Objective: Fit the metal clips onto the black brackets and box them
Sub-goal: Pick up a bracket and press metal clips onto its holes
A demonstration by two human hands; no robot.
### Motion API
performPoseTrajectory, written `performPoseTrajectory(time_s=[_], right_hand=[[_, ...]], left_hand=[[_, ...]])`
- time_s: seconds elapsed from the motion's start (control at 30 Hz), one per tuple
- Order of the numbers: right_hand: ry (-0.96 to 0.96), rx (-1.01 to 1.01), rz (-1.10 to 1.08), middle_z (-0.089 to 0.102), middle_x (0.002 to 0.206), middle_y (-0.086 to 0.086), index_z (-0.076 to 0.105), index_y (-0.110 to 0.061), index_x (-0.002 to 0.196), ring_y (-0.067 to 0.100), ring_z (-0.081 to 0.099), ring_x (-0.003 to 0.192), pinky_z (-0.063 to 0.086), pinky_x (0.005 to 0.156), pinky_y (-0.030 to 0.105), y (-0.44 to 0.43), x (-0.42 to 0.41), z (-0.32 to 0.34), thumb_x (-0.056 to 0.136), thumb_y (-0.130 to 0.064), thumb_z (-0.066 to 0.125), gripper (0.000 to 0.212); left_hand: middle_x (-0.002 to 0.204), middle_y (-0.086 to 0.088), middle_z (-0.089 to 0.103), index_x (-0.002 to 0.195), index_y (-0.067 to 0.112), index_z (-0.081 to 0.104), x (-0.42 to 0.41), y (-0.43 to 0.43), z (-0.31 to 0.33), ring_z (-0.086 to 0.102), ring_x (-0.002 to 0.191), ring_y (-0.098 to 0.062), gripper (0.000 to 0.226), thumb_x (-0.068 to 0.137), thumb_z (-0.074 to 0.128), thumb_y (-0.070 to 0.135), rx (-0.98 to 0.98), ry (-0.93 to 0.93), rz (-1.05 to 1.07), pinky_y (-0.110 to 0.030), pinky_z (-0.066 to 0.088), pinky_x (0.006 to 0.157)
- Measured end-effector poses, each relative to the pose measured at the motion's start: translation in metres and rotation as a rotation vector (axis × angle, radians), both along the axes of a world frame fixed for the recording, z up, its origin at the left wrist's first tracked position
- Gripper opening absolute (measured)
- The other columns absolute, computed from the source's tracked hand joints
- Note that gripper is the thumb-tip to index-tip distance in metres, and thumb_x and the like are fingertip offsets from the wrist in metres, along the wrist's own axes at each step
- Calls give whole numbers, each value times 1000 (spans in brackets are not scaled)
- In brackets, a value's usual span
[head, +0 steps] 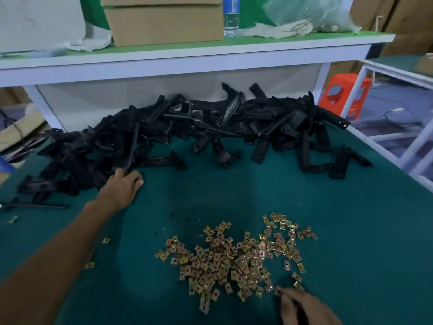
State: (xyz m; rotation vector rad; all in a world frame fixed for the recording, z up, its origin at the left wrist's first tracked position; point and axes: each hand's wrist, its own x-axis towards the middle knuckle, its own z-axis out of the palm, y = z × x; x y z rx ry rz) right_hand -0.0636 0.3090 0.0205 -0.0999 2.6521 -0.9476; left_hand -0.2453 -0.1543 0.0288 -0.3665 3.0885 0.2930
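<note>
Reaching for one part from each stock at once

Stretching the left hand (124,182) to the front of the black brackets (210,127) heaped along the far edge of the tabletop (351,231), curled against the nearest bracket, too unclear to call a hold or a mere touch; dipping the right hand (302,308) into the near-right fringe of the metal clips (234,256) scattered toward the near edge, tips drawn close over one clip, pinched or not impossible to tell through the blur; laid out as two separate heaps, probably to feed each hand its own part; seemingly at the pick-up step, with nothing visibly fitted or boxed
</note>
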Motion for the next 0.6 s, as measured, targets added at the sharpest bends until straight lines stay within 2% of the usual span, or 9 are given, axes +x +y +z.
performPoseTrajectory(time_s=[0.1, 0.17, 0.2, 0.27, 0.33, 0.4, 0.47, 0.53, 0.6], right_hand=[[115, -96, -47, 67, 110, -28, 56, -44, 128, -19, 60, 85, 34, 70, -8, 1, 8, 3, 109, -37, 39, 27], [194, -48, 56, 59, 64, -35, 66, -42, 108, -22, 57, 65, 37, 57, -4, -3, 14, 5, 101, -30, 57, 17], [355, -20, 29, 54, 52, -30, 70, -40, 96, -18, 57, 59, 35, 51, -4, -2, 18, 4, 95, -26, 66, 15], [640, -41, -84, 54, 56, -27, 71, -38, 87, -8, 56, 53, 36, 50, -3, -7, 31, -1, 93, -30, 67, 12], [606, -107, -138, 56, 65, -28, 75, -39, 90, -12, 51, 54, 38, 55, 0, -11, 39, -4, 90, -43, 58, 17], [573, -104, -183, 55, 67, -30, 74, -42, 90, -17, 50, 59, 39, 58, 2, -12, 41, -5, 88, -48, 55, 20], [611, -78, -228, 56, 66, -31, 75, -43, 89, -18, 51, 62, 39, 54, 3, -14, 41, -4, 88, -50, 54, 22], [671, -44, -273, 56, 63, -29, 76, -42, 86, -14, 51, 56, 39, 49, 6, -17, 42, -2, 87, -49, 54, 23], [692, -61, -316, 59, 63, -26, 76, -41, 84, -3, 55, 57, 44, 53, 12, -19, 44, -1, 89, -42, 62, 15]], left_hand=[[115, -19, 46, 106, 18, 54, 7, 6, 3, 48, 115, -44, 27, 100, 54, 44, 1, 2, 86, -52, 40, 104], [123, -21, 42, 105, 18, 51, 16, 16, 5, 50, 109, -43, 21, 97, 60, 35, 98, 55, 188, -50, 44, 101], [126, -21, 40, 109, 18, 50, 22, 22, 6, 51, 102, -41, 22, 97, 61, 32, 182, 104, 238, -49, 46, 97], [129, -17, 41, 125, 18, 47, 37, 35, 11, 50, 94, -30, 33, 97, 59, 32, 437, 167, 347, -44, 47, 91], [111, -7, 47, 130, 13, 48, 57, 49, 17, 48, 82, -21, 37, 98, 56, 28, 839, 195, 445, -39, 47, 75], [85, -4, 44, 100, 10, 54, 84, 62, 26, 44, 68, -16, 9, 92, 55, 15, 1266, 185, 509, -28, 42, 54], [85, -10, 57, 93, 12, 51, 115, 80, 33, 50, 66, -14, 9, 94, 53, 4, 1551, 156, 559, -18, 42, 42], [99, -14, 65, 111, 13, 53, 148, 103, 37, 54, 68, -14, 20, 96, 54, 0, 1650, 179, 570, -17, 46, 45], [108, -10, 64, 134, 20, 46, 180, 131, 38, 52, 73, -16, 44, 96, 56, 1, 1524, 200, 493, -27, 47, 61]])
